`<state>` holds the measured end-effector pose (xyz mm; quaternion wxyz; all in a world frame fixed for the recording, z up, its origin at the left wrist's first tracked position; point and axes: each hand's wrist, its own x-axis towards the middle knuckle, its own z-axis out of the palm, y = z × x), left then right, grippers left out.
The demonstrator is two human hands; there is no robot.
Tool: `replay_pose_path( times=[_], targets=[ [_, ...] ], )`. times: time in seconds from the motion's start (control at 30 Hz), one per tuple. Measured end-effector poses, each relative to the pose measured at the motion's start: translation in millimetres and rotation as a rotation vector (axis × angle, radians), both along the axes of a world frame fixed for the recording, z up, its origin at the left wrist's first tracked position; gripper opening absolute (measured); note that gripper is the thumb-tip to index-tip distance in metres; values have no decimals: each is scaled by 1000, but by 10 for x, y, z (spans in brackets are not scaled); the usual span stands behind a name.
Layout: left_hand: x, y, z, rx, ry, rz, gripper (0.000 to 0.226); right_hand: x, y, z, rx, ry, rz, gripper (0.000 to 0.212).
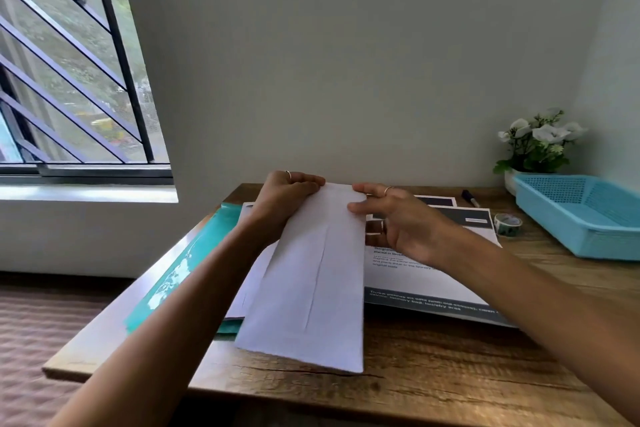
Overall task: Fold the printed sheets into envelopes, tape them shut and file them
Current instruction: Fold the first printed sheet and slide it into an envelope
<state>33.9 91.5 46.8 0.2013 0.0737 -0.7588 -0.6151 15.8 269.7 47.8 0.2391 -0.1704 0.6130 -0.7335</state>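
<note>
A long white folded sheet [311, 281] lies lengthwise on the wooden desk [433, 371], with a crease running down its middle. My left hand [284, 198] grips its far left corner, fingers curled over the top edge. My right hand [401, 218] pinches the far right corner between thumb and fingers. Printed sheets [426, 274] with dark bands and text lie under and to the right of the folded sheet. A teal folder [183, 267] lies beneath the papers at the left.
A roll of patterned tape [507, 224] sits right of the printed sheets. A black marker [470, 198] lies behind it. A light blue mesh basket [585, 215] stands at the far right, with a potted white flower [540, 142] behind. The wall is close behind the desk.
</note>
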Motion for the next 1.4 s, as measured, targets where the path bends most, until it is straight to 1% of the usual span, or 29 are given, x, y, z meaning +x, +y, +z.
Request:
replay_pose_path(
  times=[0.1,0.17,0.33,0.43,0.5,0.6,0.67,0.7,0.77,0.8,0.87,0.9,0.93,0.97,1.03,1.07,1.1,1.17,1.27,1.33,1.4],
  targets=[
    [-20,5,6,20,21,80,16,43,0,-42,0,26,63,68],
    [-35,17,21,20,43,109,16,59,15,-39,-1,45,80,74],
    [-73,102,63,44,47,99,14,55,107,-14,14,82,39,72],
    [-74,176,86,80,28,78,18,23,192,-1,5,72,3,70],
    [-71,225,98,60,31,42,17,-7,239,23,-17,62,-20,69],
    [-105,310,130,-58,45,3,17,-59,317,99,-57,58,-59,67],
    [-149,372,173,-207,53,9,19,-107,384,187,-43,93,-100,66],
    [-171,408,197,-311,56,14,22,-129,419,239,-10,135,-131,66],
    [-218,525,251,-545,71,62,30,-178,512,354,127,286,-225,67],
    [-212,592,280,-624,95,97,32,-195,550,411,239,407,-280,67],
    [-192,751,335,-659,183,121,30,-218,628,530,515,702,-386,67],
    [-178,814,349,-621,203,105,27,-238,643,579,645,829,-415,68],
    [-155,883,361,-526,193,60,23,-270,647,613,760,921,-426,69],
    [-130,946,374,-377,141,-22,22,-300,634,637,861,980,-422,70],
    [-90,1070,361,-40,-75,-215,32,-363,569,625,1012,1024,-400,65],
    [-84,1112,325,76,-178,-292,39,-388,521,595,1044,1020,-382,59],
    [-95,1143,275,156,-240,-347,45,-404,462,556,1046,1013,-366,52],
    [-120,1177,163,264,-273,-383,50,-424,335,464,1007,994,-346,44],
    [-129,1158,36,410,-209,-287,43,-404,213,324,875,897,-302,53],
    [-144,1095,-55,480,-168,-246,36,-385,198,241,804,851,-272,54],
    [-163,1031,-141,510,-138,-251,28,-374,231,176,776,837,-251,54]
  ],
)
